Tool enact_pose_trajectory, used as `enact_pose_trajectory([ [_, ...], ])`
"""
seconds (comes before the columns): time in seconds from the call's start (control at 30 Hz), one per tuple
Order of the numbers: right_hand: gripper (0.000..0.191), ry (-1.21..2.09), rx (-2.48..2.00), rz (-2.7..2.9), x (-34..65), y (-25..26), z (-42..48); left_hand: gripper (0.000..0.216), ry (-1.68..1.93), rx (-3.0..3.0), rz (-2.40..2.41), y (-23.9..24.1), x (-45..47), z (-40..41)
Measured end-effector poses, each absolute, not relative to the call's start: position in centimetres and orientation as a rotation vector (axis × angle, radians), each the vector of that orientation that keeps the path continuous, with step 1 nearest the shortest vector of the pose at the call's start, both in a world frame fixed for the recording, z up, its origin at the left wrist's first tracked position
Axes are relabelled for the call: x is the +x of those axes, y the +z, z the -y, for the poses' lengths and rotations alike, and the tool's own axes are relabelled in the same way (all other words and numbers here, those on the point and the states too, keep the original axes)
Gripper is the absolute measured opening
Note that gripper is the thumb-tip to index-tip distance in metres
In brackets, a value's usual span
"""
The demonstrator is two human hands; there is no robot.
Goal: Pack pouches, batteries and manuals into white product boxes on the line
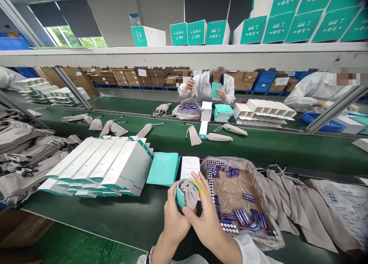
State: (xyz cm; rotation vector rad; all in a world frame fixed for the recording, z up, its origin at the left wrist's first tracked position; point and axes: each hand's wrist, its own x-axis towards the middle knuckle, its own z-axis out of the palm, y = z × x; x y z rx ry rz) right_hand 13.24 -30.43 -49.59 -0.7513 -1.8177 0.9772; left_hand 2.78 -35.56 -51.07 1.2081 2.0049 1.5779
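Observation:
Both my hands hold a grey drawstring pouch (191,194) upright in front of me, its gathered top facing up. A teal booklet (180,198) curls around the pouch's left side. My left hand (174,218) wraps the booklet and pouch from the left. My right hand (207,214) closes on the pouch from the right, with the thumbs near each other in front. Something yellow (198,186) shows by the right fingers; I cannot tell what it is. The pouch's lower part is hidden by the hands.
Teal user manuals (163,168), a white printed sheet (190,167) and stacked white boxes (100,164) lie left and ahead. A plastic-lined tray (232,187) of batteries stands right, beside grey pouches (290,202). Beyond the green belt (161,141), two people (207,87) work.

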Motion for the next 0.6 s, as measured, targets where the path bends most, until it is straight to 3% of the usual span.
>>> enact_pose_trajectory([
  [0.33,0.020,0.275,-0.354,2.170,15.0,-46.0,29.6,0.070,1.822,1.456,-1.533,-53.0,1.7,36.7],
  [0.6,0.027,0.232,-0.392,2.398,15.3,-45.2,30.3,0.061,1.729,1.277,-1.598,-53.3,2.6,38.3],
])
